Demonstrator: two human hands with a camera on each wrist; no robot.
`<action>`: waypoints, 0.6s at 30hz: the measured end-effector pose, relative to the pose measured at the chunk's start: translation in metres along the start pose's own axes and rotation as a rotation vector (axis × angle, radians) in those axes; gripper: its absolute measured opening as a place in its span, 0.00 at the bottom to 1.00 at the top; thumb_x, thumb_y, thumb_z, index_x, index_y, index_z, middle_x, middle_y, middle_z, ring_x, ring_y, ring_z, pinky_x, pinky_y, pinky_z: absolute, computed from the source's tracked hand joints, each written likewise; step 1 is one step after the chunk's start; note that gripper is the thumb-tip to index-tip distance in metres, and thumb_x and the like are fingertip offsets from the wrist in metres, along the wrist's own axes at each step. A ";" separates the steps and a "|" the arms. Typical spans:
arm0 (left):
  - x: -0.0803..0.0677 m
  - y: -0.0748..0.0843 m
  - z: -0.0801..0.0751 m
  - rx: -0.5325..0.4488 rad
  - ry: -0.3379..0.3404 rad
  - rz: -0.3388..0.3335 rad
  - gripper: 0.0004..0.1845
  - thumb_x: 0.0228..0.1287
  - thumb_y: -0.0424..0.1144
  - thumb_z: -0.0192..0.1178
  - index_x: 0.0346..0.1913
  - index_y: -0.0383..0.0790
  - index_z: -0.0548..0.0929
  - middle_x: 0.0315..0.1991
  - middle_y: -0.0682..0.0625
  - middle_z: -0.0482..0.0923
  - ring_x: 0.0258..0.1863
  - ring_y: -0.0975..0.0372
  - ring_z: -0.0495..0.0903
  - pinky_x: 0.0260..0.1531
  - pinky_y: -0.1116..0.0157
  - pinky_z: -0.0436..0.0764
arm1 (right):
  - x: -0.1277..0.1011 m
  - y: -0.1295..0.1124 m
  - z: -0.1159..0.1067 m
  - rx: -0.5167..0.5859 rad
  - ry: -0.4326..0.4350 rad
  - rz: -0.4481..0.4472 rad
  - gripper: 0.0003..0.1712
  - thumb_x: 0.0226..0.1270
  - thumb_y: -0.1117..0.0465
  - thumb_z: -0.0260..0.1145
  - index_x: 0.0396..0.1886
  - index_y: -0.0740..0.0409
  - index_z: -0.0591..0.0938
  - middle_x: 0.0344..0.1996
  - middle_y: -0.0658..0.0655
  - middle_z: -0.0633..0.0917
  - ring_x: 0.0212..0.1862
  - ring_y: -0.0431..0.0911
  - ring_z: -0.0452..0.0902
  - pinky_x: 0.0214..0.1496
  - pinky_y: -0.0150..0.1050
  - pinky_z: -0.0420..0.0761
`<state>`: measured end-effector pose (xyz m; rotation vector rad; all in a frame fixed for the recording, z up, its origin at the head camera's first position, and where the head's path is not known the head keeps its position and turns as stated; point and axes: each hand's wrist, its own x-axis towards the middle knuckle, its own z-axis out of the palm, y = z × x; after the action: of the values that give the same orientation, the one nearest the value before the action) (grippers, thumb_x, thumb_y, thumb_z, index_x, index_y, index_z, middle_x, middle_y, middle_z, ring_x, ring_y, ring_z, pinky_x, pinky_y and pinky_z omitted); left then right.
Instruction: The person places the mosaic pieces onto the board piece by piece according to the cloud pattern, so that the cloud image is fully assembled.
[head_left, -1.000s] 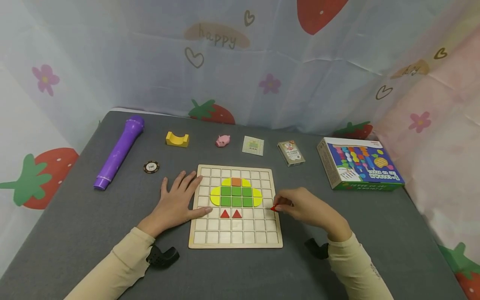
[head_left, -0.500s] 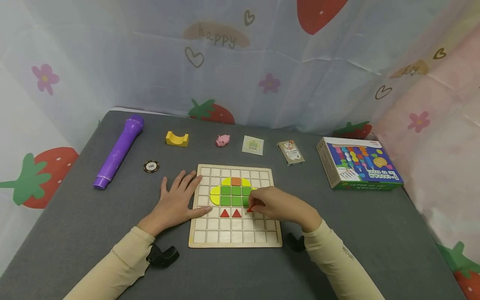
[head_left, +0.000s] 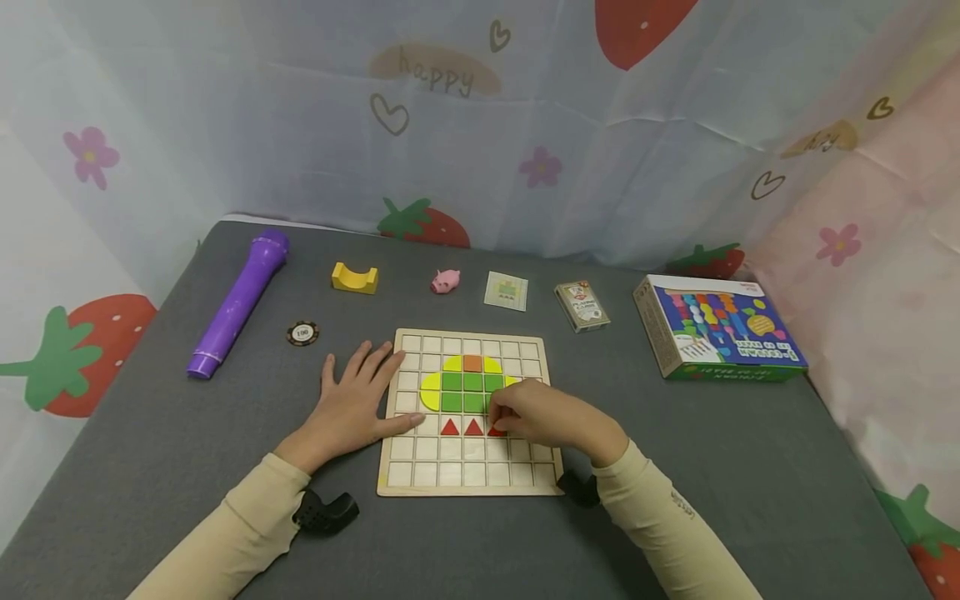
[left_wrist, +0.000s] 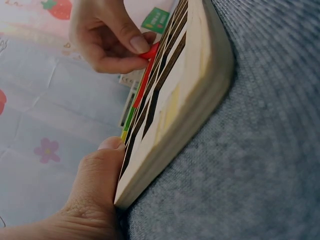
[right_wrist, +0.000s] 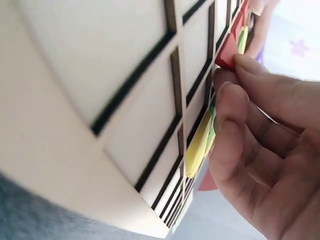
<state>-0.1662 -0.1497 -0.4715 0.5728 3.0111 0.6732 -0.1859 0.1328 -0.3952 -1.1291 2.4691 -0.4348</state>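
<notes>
A wooden grid board (head_left: 472, 477) lies in the middle of the grey table in the head view. Green square tiles (head_left: 472, 382), yellow curved tiles (head_left: 431, 392) and an orange tile (head_left: 472, 363) sit in its upper cells. Below them are two red triangle tiles (head_left: 450, 428). My right hand (head_left: 558, 417) pinches a third red triangle tile (right_wrist: 229, 52) between thumb and fingers, at the cell right of those two. It partly covers the tile and the right-hand pieces. My left hand (head_left: 352, 412) rests spread at the board's left edge, its thumb (left_wrist: 97, 172) on the board.
Behind the board stand a yellow curved block (head_left: 354, 280), a pink pig figure (head_left: 446, 282), a pattern card (head_left: 506, 292) and a playing-card box (head_left: 582, 306). A purple microphone (head_left: 238, 304) and a poker chip (head_left: 302, 333) lie left. A colourful game box (head_left: 723, 329) is at right.
My right hand has moved left from the board's right edge with the red triangle tile, bringing it down beside the other two. My left hand has stayed still.
</notes>
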 end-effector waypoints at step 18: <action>0.000 0.000 -0.001 -0.003 0.002 0.004 0.50 0.55 0.67 0.59 0.74 0.42 0.57 0.74 0.41 0.52 0.74 0.43 0.45 0.62 0.31 0.38 | 0.001 -0.001 0.005 0.011 0.005 0.032 0.03 0.67 0.61 0.65 0.34 0.56 0.81 0.30 0.47 0.81 0.31 0.38 0.72 0.36 0.32 0.75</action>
<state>-0.1665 -0.1497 -0.4705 0.5780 3.0110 0.6788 -0.1835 0.1313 -0.3996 -1.0840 2.4830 -0.4415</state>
